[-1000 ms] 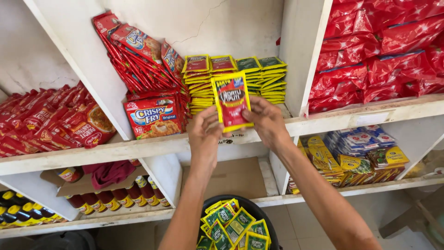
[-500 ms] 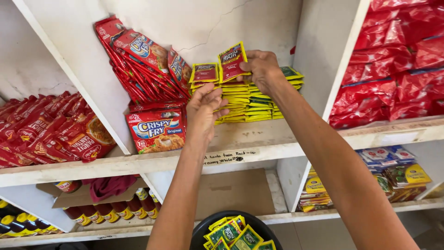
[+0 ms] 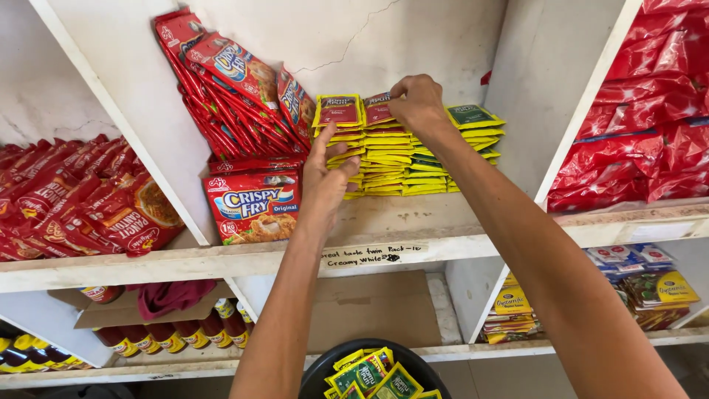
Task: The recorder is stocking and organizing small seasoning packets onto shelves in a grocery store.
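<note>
Yellow-edged packet (image 3: 378, 109) with a red face pinched in the right hand (image 3: 418, 103), grip closed on its top corner, set atop the middle stack (image 3: 385, 161) on the shelf (image 3: 413, 229). Fingertips of that hand hidden behind the knuckles. Left hand (image 3: 325, 174) open, fingers spread, pressed flat against the front of the left stack (image 3: 340, 140), covering its lower packets. Green-topped stack (image 3: 461, 148) just beside, partly hidden by the right forearm. Red bags (image 3: 236, 89) leaning against the divider to the left, one red bag (image 3: 255, 203) upright below them. Black bowl (image 3: 321, 369) at the bottom edge, cut off, holding green and yellow packets (image 3: 373, 373). Bottles (image 3: 185, 336) on the lower shelf, half hidden behind a cardboard flap (image 3: 133, 307).
</note>
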